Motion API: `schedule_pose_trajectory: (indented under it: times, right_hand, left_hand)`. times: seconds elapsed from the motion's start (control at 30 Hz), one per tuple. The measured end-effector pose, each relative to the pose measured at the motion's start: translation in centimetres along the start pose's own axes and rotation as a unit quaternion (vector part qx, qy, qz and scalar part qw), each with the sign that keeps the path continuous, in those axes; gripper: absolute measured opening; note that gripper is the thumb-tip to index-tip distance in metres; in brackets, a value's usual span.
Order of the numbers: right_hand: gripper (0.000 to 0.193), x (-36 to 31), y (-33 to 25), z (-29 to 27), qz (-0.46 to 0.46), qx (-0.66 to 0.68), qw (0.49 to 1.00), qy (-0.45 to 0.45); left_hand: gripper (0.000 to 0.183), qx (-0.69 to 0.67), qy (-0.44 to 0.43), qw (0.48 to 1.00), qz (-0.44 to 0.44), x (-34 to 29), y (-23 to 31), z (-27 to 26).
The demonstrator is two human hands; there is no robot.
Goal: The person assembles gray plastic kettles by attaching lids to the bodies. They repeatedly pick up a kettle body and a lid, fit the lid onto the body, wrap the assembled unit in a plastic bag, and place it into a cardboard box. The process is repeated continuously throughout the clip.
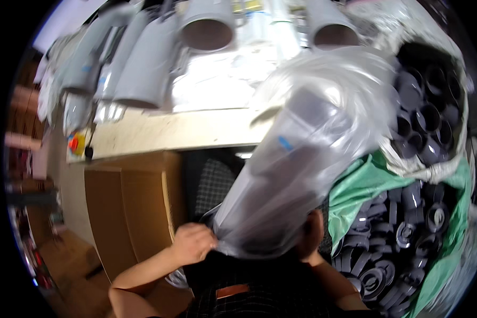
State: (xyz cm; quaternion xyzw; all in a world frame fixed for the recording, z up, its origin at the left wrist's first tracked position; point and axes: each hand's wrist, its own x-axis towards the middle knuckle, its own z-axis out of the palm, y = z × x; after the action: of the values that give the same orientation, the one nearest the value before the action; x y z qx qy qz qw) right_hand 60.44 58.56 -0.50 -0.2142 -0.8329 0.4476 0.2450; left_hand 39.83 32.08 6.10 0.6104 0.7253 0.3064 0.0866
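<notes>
A grey plastic pipe section [270,196] with a small blue mark leans across my lap, its far end tilted up to the right. A clear plastic bag [355,90] covers it and billows loosely beyond that far end. My left hand [193,244] is closed on the bag's edge at the near left end of the pipe. At the near right side, my right hand [310,236] is closed on the bag against the pipe; its fingers are partly hidden and in shadow.
An open cardboard box [124,206] stands at left. Grey pipes [148,63] lie on the pale table [196,127] ahead. On the right are a white sack [453,167] of dark tube pieces and a green sack [350,183] of dark ring-shaped parts.
</notes>
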Motion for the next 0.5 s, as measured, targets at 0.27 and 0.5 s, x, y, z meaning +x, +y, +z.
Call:
schedule_pose_trajectory:
  times: [0.27,0.5]
  right_hand:
    - [0.044,6.5,-11.4,12.0,0.222,0.391,0.760,-0.469]
    - [0.049,7.0,-23.7,18.2,0.132,0.236,0.711,-0.649]
  left_hand:
    - [0.039,-0.123,-0.046,0.967,-0.219,-7.8,6.1,9.0]
    - [0.030,-0.190,0.202,0.909,-0.312,-10.2,10.3,-1.6]
